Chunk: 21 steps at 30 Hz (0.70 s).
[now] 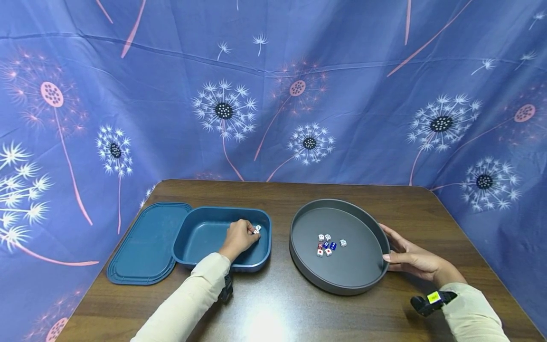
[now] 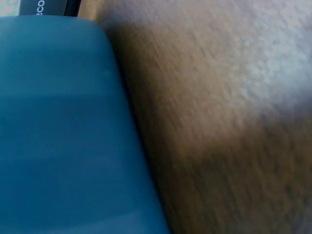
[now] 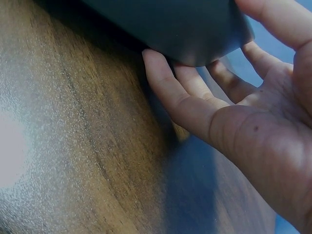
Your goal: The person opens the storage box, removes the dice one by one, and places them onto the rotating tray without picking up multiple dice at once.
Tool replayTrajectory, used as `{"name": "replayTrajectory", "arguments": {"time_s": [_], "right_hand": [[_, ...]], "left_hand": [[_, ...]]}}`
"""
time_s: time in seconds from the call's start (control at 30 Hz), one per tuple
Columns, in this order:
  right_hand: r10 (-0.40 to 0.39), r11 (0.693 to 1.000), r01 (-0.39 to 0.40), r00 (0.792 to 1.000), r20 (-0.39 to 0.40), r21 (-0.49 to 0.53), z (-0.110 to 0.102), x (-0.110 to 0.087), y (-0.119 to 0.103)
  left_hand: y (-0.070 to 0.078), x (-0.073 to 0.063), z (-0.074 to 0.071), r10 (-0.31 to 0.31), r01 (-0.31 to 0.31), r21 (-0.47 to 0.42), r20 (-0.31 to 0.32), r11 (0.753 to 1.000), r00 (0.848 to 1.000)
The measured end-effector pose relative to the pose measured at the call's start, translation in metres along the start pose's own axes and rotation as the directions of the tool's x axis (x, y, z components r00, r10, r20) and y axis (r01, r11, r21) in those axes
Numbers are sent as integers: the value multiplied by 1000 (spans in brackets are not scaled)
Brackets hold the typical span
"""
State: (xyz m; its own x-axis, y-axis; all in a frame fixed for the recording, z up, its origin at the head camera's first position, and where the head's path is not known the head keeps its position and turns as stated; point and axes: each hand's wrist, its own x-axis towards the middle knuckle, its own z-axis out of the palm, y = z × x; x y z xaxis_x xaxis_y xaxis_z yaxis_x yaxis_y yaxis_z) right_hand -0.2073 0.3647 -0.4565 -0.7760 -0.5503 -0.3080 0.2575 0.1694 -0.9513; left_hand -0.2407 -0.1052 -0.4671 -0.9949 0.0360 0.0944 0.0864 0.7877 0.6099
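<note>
My left hand (image 1: 239, 237) reaches into a blue rectangular container (image 1: 201, 237) and pinches white dice (image 1: 257, 229) at its right end. Only the container's blue outer wall (image 2: 63, 126) shows in the left wrist view, without the hand. On the right stands a round dark grey tray (image 1: 337, 280) with several white, blue and red dice (image 1: 326, 245) grouped near its middle. My right hand (image 1: 414, 259) grips the tray's right side, thumb at the rim. In the right wrist view, the fingers (image 3: 165, 85) curl against the tray's underside (image 3: 185, 34).
A blue lid (image 1: 145, 242) lies left of the container and touches it. Everything stands on a brown wooden table (image 1: 273, 194). Behind and at both sides hangs a blue cloth (image 1: 350, 95) with dandelion prints.
</note>
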Motion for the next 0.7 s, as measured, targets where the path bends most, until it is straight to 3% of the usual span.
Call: {"name": "replayTrajectory", "arguments": {"time_s": [0.23, 0.47, 0.7], "right_hand": [[2, 1000, -2, 1000, -4, -7, 0, 1, 1], [4, 1000, -4, 1000, -9, -22, -1, 1, 1], [3, 1000, -3, 1000, -2, -10, -1, 1, 0]], "left_hand": [[-1, -1, -4, 5, -5, -9, -16, 1000, 1000], [0, -3, -14, -17, 17, -1, 26, 1000, 1000], [12, -2, -26, 48, -48, -7, -7, 999, 999]]}}
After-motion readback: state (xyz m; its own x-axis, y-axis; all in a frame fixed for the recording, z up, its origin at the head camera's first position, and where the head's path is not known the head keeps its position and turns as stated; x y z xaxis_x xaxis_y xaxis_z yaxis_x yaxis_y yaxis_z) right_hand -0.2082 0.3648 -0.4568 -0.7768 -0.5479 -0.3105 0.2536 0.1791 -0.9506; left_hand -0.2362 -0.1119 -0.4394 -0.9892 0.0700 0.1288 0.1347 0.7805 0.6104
